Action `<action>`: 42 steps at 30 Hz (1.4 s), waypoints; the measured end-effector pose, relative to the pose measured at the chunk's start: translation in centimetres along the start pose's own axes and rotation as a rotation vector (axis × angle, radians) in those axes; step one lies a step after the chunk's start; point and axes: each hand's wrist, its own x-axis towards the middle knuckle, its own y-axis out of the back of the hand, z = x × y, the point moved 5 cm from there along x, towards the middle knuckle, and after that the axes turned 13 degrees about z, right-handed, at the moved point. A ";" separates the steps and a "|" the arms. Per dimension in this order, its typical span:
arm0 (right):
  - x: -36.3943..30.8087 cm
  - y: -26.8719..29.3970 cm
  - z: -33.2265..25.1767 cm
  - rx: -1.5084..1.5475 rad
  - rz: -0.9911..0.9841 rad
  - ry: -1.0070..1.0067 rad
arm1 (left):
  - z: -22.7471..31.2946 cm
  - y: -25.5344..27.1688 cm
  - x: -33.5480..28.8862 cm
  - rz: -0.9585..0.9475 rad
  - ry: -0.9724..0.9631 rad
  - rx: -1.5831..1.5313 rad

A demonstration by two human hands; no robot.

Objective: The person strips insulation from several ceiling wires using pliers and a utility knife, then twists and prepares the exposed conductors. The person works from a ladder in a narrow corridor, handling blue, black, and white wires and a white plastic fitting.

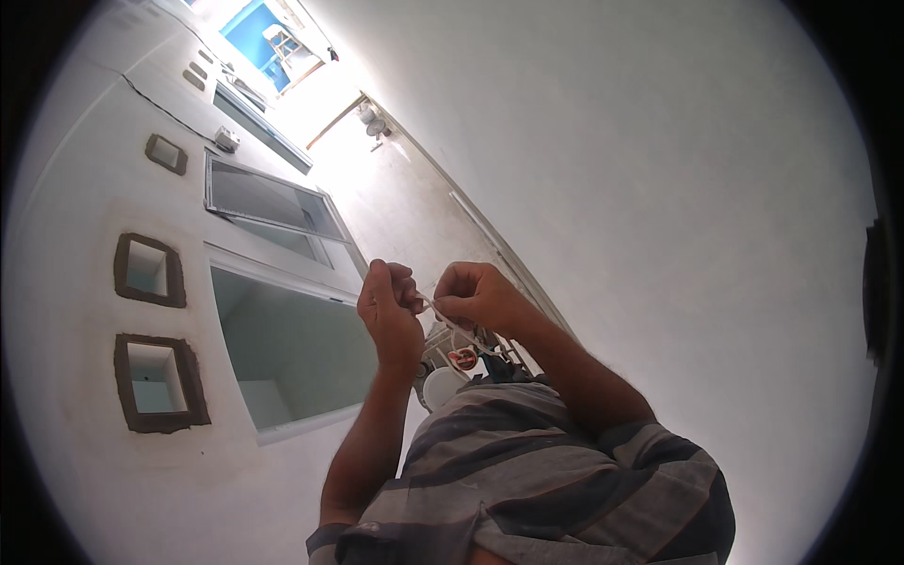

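Observation:
In front of my chest, my left hand (388,306) and my right hand (482,299) are close together with their fingers pinched. Between them runs a thin white cord (456,327), gripped at the fingertips of both hands. A length of it hangs down from there toward my waist. Whether it is a cable or a string is too small to tell. Below the hands is a small round red and white thing (463,358) that I cannot identify. Close by, next to my striped shirt, shows a white round surface (443,387), partly hidden by the shirt.
To the left, a white wall has a large window opening (292,339), an open framed window (273,198) and several small square holes with dark rims (158,379). A wire leads to a white box (226,139). A stepladder (287,47) stands far off. A plain white wall (697,235) fills the right.

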 end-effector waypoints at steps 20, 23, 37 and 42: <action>-0.1 6.1 3.5 -0.124 0.187 -0.091 | -3.9 -1.2 0.9 -0.255 -0.255 0.389; 0.8 11.3 6.5 -0.378 0.441 -0.029 | -5.3 3.5 3.1 -0.201 -0.104 0.468; -3.4 22.5 28.4 -0.883 0.688 -0.273 | -17.1 33.6 -7.8 -0.025 0.560 1.183; -4.2 19.0 36.6 -1.045 0.437 -0.453 | -22.8 46.0 -13.8 -0.580 -0.037 1.547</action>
